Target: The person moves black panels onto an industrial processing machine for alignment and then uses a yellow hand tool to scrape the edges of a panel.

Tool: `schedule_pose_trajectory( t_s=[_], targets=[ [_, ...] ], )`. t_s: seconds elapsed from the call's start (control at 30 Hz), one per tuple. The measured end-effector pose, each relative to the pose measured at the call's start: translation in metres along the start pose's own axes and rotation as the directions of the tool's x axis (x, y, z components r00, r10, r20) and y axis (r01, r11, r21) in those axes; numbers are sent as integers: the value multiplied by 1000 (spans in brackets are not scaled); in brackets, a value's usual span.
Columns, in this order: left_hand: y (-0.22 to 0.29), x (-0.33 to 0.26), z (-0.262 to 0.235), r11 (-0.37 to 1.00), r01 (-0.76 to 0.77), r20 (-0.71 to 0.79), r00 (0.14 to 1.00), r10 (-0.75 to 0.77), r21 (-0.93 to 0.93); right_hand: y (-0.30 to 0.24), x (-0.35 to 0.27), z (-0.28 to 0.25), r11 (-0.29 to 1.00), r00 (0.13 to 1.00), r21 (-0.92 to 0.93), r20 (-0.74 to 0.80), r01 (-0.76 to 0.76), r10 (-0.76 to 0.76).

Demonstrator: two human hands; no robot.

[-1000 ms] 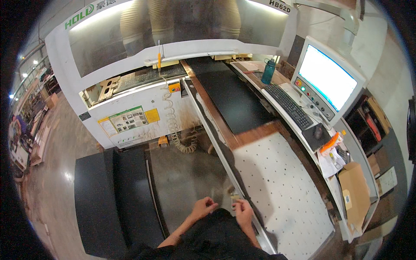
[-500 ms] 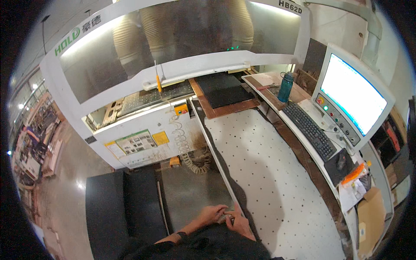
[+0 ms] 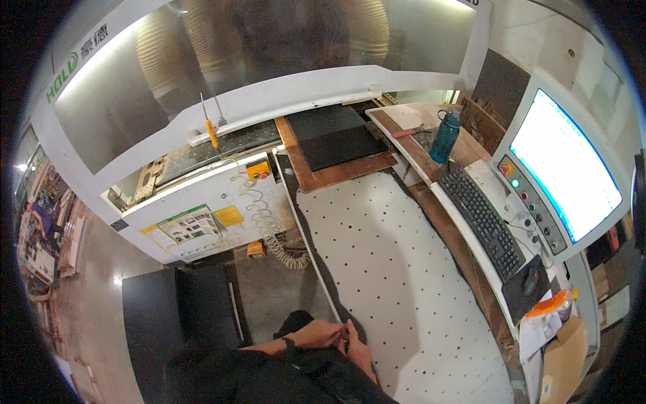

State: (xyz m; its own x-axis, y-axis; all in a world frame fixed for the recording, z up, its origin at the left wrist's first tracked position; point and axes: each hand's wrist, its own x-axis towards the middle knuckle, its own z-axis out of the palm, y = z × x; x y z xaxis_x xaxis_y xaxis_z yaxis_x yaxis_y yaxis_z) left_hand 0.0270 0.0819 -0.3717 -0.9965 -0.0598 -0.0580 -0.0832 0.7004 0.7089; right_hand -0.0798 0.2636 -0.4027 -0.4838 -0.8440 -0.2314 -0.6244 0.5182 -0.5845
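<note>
Meeting at the near edge of white perforated table (image 3: 404, 283): left hand (image 3: 323, 333), right hand (image 3: 360, 350), fingers curled on something unclear; seemingly small, light, pinchable.

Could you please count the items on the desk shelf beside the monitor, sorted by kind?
Black keyboard: 1
Teal water bottle: 1
Black mouse on a black mouse pad: 1 each
Total: 4
</note>
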Motion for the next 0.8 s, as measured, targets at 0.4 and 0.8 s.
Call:
schedule_pose_trajectory(
  t_s=[0.4, 0.8],
  targets=[
    [-75, 73, -62, 923, -384, 214, 904, 370, 23, -27, 38, 35, 841, 904, 384, -37, -380, 426],
    [-130, 69, -132, 932, -360, 318, 890, 327, 50, -143, 88, 33, 931, 778, 348, -553, -108, 297]
  ],
)
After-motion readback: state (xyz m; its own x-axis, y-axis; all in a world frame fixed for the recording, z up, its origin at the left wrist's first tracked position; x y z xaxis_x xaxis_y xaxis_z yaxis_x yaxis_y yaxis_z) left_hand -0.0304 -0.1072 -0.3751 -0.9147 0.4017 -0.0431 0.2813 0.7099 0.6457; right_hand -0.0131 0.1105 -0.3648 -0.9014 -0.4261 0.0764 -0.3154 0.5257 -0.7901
